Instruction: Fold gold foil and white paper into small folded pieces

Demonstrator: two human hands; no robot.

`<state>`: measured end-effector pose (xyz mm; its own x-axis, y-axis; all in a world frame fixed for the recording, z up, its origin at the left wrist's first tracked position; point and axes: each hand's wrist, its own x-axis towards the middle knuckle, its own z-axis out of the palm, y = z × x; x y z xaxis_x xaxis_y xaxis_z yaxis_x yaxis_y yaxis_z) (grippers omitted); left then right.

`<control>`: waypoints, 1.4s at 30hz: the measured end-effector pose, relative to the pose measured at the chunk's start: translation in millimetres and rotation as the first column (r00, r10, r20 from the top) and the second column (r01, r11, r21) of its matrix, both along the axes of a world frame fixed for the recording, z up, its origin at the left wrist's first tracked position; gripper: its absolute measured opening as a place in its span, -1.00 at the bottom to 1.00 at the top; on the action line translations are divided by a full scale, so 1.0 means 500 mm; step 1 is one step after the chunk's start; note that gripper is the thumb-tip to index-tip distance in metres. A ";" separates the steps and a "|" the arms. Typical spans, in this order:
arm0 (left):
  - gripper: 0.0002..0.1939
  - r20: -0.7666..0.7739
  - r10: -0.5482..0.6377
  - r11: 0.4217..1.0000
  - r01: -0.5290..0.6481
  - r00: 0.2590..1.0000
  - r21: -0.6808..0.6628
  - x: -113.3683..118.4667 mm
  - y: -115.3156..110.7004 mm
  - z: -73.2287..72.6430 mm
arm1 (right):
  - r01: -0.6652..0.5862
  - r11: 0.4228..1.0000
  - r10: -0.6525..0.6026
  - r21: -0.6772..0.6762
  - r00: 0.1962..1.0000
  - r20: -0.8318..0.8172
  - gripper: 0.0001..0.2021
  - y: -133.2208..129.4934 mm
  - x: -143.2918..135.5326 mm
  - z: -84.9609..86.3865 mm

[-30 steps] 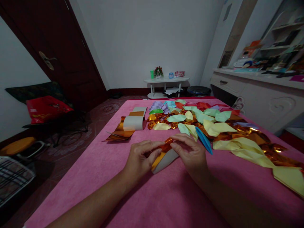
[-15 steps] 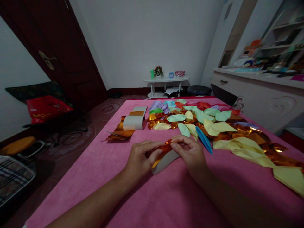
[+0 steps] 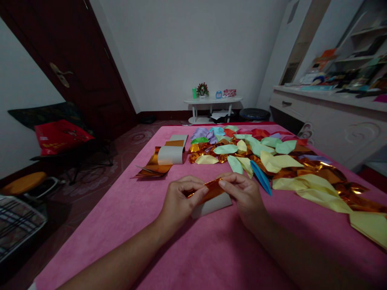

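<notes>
A sheet of foil paper (image 3: 212,204), shiny orange on one face and grey on the other, is held above the pink cloth (image 3: 127,225). My left hand (image 3: 182,198) pinches its left end between thumb and fingers. At the upper right edge my right hand (image 3: 242,192) grips the same sheet, thumb on the near side. The sheet's top edge is folded over; its lower part hangs out flat, grey side showing. Part of the fold is hidden by my fingers.
Loose foil sheets (image 3: 171,155) lie at the left. Folded papers in yellow (image 3: 278,162), pale green (image 3: 225,149) and orange foil cover the right side, with a blue piece (image 3: 260,177) close to my right hand. A white side table (image 3: 213,100) stands beyond.
The foil sheet has turned, its lower edge now lying closer to level and more of its orange face showing between my hands. Both hands keep their hold.
</notes>
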<state>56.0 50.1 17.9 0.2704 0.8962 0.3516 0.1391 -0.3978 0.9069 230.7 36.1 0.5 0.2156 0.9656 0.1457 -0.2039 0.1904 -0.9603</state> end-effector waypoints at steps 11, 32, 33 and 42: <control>-0.93 0.036 0.031 0.999 -0.029 0.999 -0.040 0.007 -0.007 0.002 | 0.055 0.998 -0.056 -0.025 0.998 -0.008 -0.82 -0.001 -0.008 0.005; -0.88 -0.050 0.097 0.980 -0.086 0.994 0.181 0.008 -0.019 0.012 | -0.068 0.995 0.053 -0.078 0.981 -0.184 -0.85 -0.001 -0.013 -0.006; -0.88 -0.050 0.103 0.980 -0.093 0.993 0.179 0.009 -0.020 0.013 | -0.066 0.995 0.050 -0.078 0.980 -0.193 -0.85 -0.001 -0.013 -0.006; -0.88 -0.022 0.104 0.992 -0.102 0.994 0.077 0.011 -0.016 0.010 | 0.008 0.995 -0.029 -0.097 0.976 -0.217 -0.85 -0.003 -0.019 -0.005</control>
